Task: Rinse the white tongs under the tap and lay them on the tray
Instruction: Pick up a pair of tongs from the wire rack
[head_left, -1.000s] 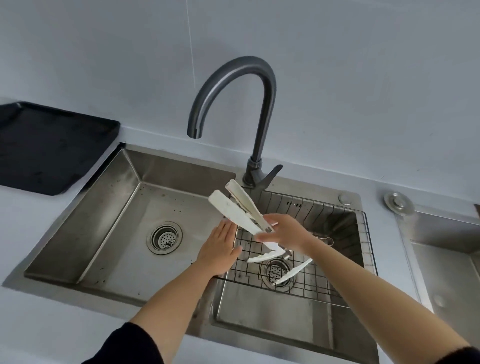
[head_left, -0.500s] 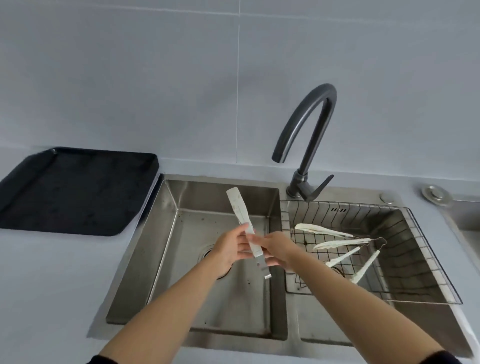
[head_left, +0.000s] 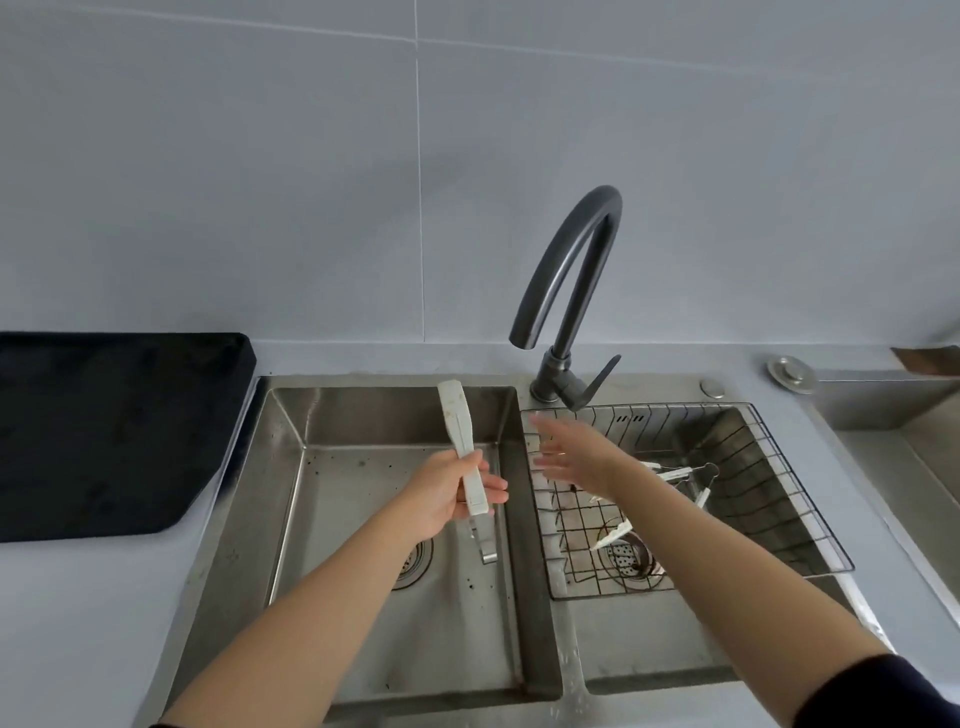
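Observation:
My left hand (head_left: 447, 493) grips a pair of white tongs (head_left: 460, 431) around the middle, above the left sink basin (head_left: 363, 597). The tongs stand nearly upright, white tips up, metal end down. My right hand (head_left: 576, 452) hovers empty with spread fingers over the left edge of the wire basket (head_left: 779, 499). The dark curved tap (head_left: 566, 280) stands behind the divider, its spout over the left basin; no water runs. A black tray (head_left: 104, 431) lies on the counter at the left.
More white tongs (head_left: 670, 475) lie in the wire basket in the right basin, partly hidden by my right forearm. Each basin has a drain strainer. A round metal cap (head_left: 790, 371) sits on the counter at the back right.
The tongs have passed from my right hand to my left hand. My right hand has let go and moved right, over the basket. The view has shifted left.

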